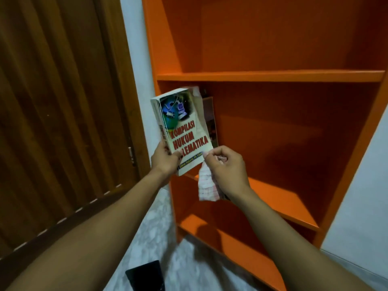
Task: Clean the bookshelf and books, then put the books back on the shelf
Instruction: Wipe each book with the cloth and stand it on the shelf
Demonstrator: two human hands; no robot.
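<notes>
Before bookshelf (270,77) | left hand (164,159) grips book (184,131) | right hand (225,164) pinches cloth (207,189)

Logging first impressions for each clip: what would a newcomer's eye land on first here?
Probably the bright orange bookshelf filling the right side, its shelves mostly bare. Next, at centre, the book with red title lettering, gripped at its lower edge by the left hand, while the right hand pinches a pale cloth beside it.
</notes>
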